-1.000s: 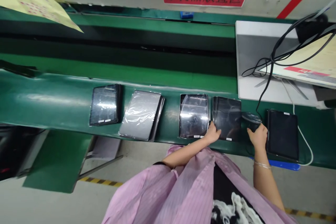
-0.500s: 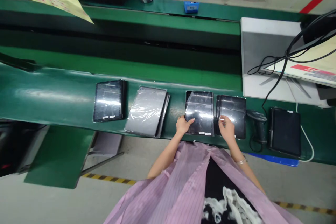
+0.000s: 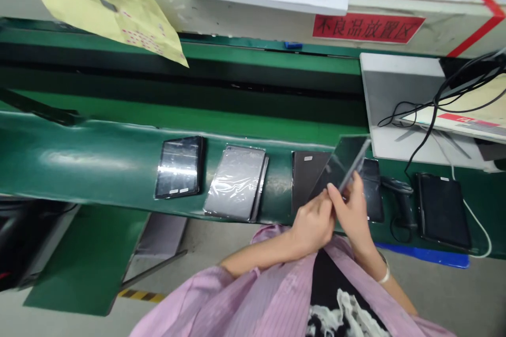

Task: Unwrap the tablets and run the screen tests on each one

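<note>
Both my hands are raised above the green conveyor belt. Together they grip a thin, dark, glossy tablet, tilted up on its edge. My left hand closes on its lower end, and my right hand pinches it nearby. Under it lies a matte dark tablet, partly hidden by the raised one. Another dark tablet lies just right of my right hand. Further left are two film-wrapped tablets.
A barcode scanner lies on the belt beside a black tablet. A white shelf holds black cables. A red sign and a yellow sheet are at the top. A blue strip runs below the belt.
My hands have come together and lifted a tablet off the belt, tilting it up. Earlier they rested on two flat tablets. The view has also shifted, showing more of the back wall.
</note>
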Demonstrator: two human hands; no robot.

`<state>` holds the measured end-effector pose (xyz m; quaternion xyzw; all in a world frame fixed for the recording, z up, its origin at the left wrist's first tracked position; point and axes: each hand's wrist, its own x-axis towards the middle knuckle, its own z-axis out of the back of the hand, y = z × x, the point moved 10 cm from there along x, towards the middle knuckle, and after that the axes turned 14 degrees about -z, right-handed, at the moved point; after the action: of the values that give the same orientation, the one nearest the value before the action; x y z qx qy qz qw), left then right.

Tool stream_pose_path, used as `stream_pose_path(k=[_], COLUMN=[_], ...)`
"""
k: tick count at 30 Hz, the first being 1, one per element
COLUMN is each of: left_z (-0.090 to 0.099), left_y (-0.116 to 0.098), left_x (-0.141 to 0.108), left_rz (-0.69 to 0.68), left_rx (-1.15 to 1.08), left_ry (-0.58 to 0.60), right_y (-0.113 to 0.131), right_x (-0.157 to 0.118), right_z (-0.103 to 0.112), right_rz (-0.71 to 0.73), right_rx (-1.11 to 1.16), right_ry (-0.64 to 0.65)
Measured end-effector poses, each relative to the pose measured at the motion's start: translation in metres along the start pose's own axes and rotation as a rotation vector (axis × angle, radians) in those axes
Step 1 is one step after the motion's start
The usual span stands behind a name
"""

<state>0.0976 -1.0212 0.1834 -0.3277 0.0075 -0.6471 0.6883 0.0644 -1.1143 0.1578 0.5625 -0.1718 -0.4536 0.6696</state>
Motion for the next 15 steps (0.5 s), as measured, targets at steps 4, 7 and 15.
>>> stream_pose_path(k=[4,7,15], left_z=[0.073,0.153,0.187], left_y=[-0.033,0.019,0.003], left_x=[0.003,-0.006,-0.005], left_rz=[-0.408,-0.034,-0.064], left_rx=[0.112,0.169,-0.314], left_ry=[-0.196,-0.51,-0.445], right_y=[0.034,0.052,0.093], right_x=[-0.017,-0.023,-0.057], right_z=[0.051,0.073,0.081], right_rz=[0.065,0.123,0.219], right_rx=[0.266,0.394,0.35], right_ry=[-0.169,-0.16,-0.196])
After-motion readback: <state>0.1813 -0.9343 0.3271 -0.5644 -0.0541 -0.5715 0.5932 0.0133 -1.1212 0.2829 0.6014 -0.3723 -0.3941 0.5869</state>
